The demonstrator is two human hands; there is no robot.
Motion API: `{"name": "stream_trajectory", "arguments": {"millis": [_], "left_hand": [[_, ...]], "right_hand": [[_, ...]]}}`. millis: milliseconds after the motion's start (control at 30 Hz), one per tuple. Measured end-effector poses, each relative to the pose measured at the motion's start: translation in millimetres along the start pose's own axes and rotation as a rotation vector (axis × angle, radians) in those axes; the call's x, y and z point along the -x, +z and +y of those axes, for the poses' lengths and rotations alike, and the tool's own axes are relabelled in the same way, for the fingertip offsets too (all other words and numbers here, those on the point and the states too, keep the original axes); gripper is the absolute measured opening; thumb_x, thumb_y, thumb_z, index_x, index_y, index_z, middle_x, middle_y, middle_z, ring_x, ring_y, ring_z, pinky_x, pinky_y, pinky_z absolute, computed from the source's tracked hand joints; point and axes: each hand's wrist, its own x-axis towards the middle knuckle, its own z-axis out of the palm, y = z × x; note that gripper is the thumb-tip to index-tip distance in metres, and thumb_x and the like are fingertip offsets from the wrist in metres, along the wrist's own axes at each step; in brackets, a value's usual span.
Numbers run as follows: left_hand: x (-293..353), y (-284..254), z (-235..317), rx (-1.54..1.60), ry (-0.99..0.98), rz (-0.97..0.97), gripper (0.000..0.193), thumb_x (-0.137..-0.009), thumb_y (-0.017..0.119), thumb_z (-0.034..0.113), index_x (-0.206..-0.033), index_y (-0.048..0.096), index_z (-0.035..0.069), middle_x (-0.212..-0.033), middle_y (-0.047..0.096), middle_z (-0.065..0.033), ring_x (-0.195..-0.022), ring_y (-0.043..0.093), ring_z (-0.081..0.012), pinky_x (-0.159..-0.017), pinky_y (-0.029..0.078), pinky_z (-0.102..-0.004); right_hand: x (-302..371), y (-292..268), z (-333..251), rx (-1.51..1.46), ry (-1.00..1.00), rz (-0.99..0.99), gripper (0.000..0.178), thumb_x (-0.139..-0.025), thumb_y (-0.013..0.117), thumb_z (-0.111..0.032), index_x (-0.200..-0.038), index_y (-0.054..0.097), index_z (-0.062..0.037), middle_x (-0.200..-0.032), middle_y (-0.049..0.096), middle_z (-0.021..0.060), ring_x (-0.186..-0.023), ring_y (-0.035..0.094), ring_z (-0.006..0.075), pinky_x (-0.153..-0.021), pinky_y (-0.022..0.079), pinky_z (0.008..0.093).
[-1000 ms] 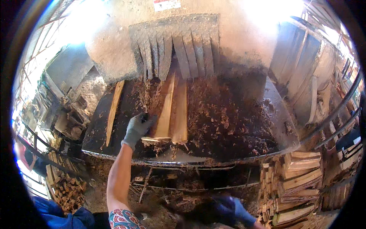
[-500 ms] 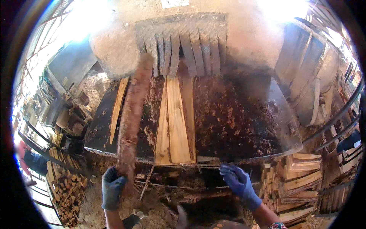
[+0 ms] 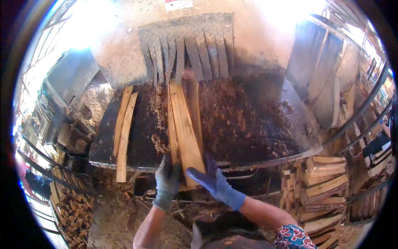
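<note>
In the middle of a dark machine table, a pale wooden board [image 3: 184, 120] lies lengthwise, its near end past the table's front edge. A narrower pale strip [image 3: 173, 143] shows along its left side, and a browner board [image 3: 193, 95] along its right. My right hand [image 3: 219, 186], in a blue glove, grips the wide board near its end, thumb across the top and fingers by the right side. My left hand [image 3: 167, 182], in a grey-blue glove, is at the left edge of the strip; its fingers are dark and blurred, so their hold is unclear.
Two pale boards [image 3: 126, 133] lie together at the table's left. Dark hanging flaps [image 3: 203, 56] cover an opening behind the boards. Bark scraps litter the dark table [image 3: 248, 116]. Split wood [image 3: 327, 182] is stacked at right, with more cut wood [image 3: 74, 220] at lower left. A curved black rail [image 3: 360, 110] runs along the right.
The bark-covered slab by my left hand is gone from there; a second pale board now lies at the left. Both hands have come inward to the middle boards, and the wide board has tilted slightly.
</note>
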Motion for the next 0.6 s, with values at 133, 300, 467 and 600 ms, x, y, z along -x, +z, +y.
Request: {"name": "stream_trajectory", "arguments": {"millis": [133, 300, 467, 600], "left_hand": [[27.7, 26.1, 35.2, -0.364, 0.142, -0.029, 0.042, -0.083, 0.054, 0.004, -0.122, 0.044, -0.006, -0.108, 0.059, -0.0173, -0.096, 0.056, -0.0182, -0.081, 0.045, -0.0295], [90.8, 74.8, 56.8, 0.212, -0.189, -0.132, 0.047, -0.081, 0.057, 0.0, -0.126, 0.043, -0.003, -0.109, 0.058, -0.0081, -0.09, 0.054, -0.0082, -0.076, 0.047, -0.0254], [132.4, 100.8, -9.7, 0.469, -0.559, -0.251, 0.038, -0.091, 0.046, 0.018, -0.127, 0.042, 0.005, -0.122, 0.05, -0.0054, -0.105, 0.051, -0.017, -0.091, 0.042, -0.0284], [170.1, 136.5, -38.1, 0.562, -0.995, -0.23, 0.043, -0.089, 0.051, 0.015, -0.128, 0.038, 0.005, -0.121, 0.049, -0.0078, -0.106, 0.05, -0.02, -0.093, 0.04, -0.0332]], "right_hand": [[29.1, -28.5, -1.3, -0.358, 0.066, 0.062, 0.056, -0.08, 0.067, -0.024, -0.123, 0.042, 0.0013, -0.113, 0.053, 0.0092, -0.101, 0.051, 0.0163, -0.088, 0.041, 0.0302], [108.8, -116.0, -1.5, -0.561, 0.316, 0.039, 0.074, -0.075, 0.068, -0.031, -0.132, 0.034, 0.0008, -0.125, 0.046, 0.0107, -0.112, 0.046, 0.0185, -0.095, 0.036, 0.0311], [229.3, -151.7, 27.2, -0.483, 0.384, 0.128, 0.089, -0.064, 0.072, -0.04, -0.134, 0.033, -0.0011, -0.133, 0.039, 0.0107, -0.124, 0.034, 0.0207, -0.105, 0.022, 0.0328], [290.9, -167.3, 74.3, -0.379, 0.44, 0.012, 0.079, -0.073, 0.07, -0.031, -0.136, 0.03, -0.0037, -0.135, 0.037, 0.0084, -0.123, 0.033, 0.0204, -0.104, 0.023, 0.0331]]}}
